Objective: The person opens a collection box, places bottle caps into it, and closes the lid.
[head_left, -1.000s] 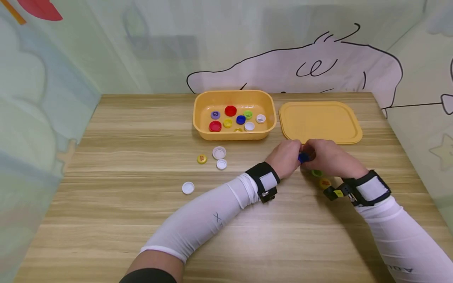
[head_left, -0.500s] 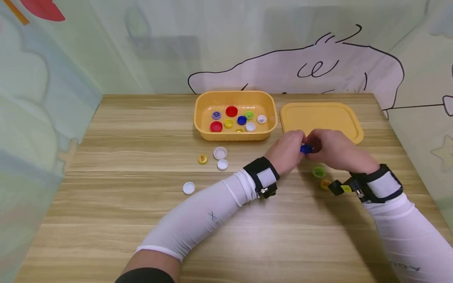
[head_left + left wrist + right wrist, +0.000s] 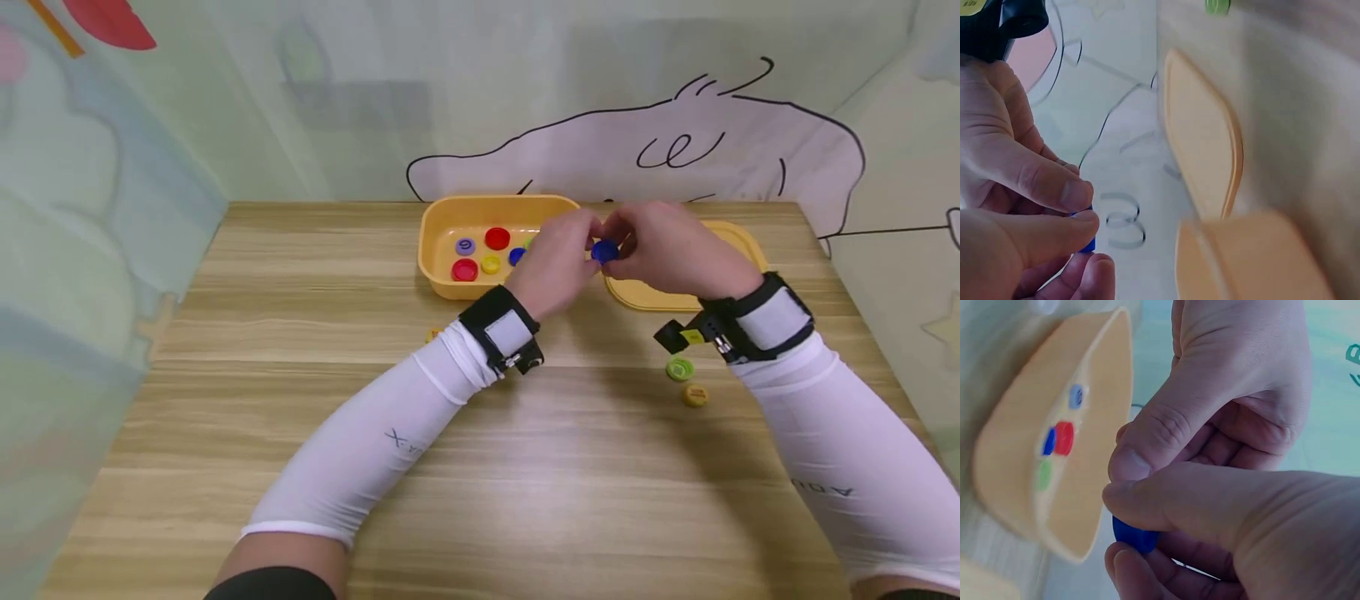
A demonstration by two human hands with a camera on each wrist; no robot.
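Note:
Both hands meet above the right end of the yellow plastic box [image 3: 431, 250], around a blue bottle cap [image 3: 604, 252]. My right hand [image 3: 675, 250] pinches the cap between thumb and fingers. From the other side, my left hand [image 3: 555, 262] pinches it too. In the right wrist view the two thumbs lie against each other just above the blue cap [image 3: 1135, 537]; fingers cover much of it. Inside the box lie a purple cap [image 3: 465, 247], red caps [image 3: 497, 239], a yellow cap [image 3: 491, 264] and another blue cap [image 3: 517, 256]. The left hand hides the box's right part.
A flat yellow lid [image 3: 645, 296] lies right of the box, partly under the right hand. Nearer on the wooden table [image 3: 585, 500] are a green cap [image 3: 680, 369] and a yellow cap [image 3: 696, 395]. Another yellow cap [image 3: 432, 335] peeks out beside the left sleeve.
Both hands have moved up and left with the blue cap, from in front of the lid to the box's right end. The left arm now covers the white caps on the table.

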